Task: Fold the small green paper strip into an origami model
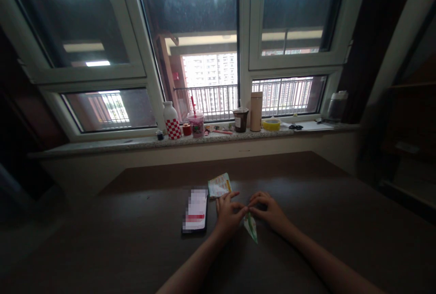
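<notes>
Between my two hands is a folded piece of paper (251, 227), green and white, narrowing to a point toward me. My left hand (229, 212) pinches its far end between thumb and fingertip. From the other side my right hand (267, 209) pinches the same end, with the fingertips of both hands almost meeting. Just beyond my left hand lies a flat printed paper packet (220, 185), whitish with yellow and green print. A phone (195, 211) with a lit screen rests on the table to the left of my left hand.
The brown table (136, 248) reaches toward a window sill (143, 145). Along the sill stand a checkered bottle (172, 121), a pink drink cup (196, 125), a dark drink cup (240, 120), a tan flask (256, 111), a yellow tape roll (271, 124) and scissors (295, 127).
</notes>
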A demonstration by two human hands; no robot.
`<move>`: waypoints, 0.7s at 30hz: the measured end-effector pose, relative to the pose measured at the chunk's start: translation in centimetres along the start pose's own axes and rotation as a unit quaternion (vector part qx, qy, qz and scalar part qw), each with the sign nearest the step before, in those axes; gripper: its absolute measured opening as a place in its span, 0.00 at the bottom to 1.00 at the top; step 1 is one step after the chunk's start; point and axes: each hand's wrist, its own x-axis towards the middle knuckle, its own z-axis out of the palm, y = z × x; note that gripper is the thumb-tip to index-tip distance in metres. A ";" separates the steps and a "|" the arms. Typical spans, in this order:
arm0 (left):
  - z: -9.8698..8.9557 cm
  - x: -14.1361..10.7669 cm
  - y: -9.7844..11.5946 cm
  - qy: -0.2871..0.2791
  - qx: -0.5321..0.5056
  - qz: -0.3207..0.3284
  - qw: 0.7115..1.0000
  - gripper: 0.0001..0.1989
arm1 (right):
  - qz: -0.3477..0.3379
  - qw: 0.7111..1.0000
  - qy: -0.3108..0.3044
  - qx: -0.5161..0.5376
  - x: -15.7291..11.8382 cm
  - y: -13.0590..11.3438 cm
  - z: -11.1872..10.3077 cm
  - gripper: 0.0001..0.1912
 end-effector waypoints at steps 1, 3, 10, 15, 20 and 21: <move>0.0 0.0 0.0 0.000 -0.001 -0.001 1.000 0.06 | -0.002 1.000 0.002 -0.002 0.0 0.1 0.0 0.11; 0.0 0.0 0.0 0.003 -0.001 -0.002 1.000 0.06 | -0.009 1.000 0.006 -0.007 0.0 0.1 0.1 0.11; 0.3 0.0 -0.3 0.020 -0.001 0.001 1.000 0.05 | -0.024 0.999 0.007 -0.023 -0.2 -0.2 0.2 0.12; 0.4 0.1 -0.5 0.031 -0.001 0.014 0.999 0.05 | -0.009 0.999 0.015 -0.039 -0.3 0.0 0.3 0.14; 0.7 0.2 -0.8 0.056 -0.010 0.012 0.998 0.03 | -0.003 0.999 -0.003 -0.037 -0.3 0.1 0.4 0.13; 0.8 0.2 -0.9 0.063 -0.013 0.012 0.998 0.03 | -0.004 0.999 -0.009 -0.038 -0.4 0.0 0.4 0.12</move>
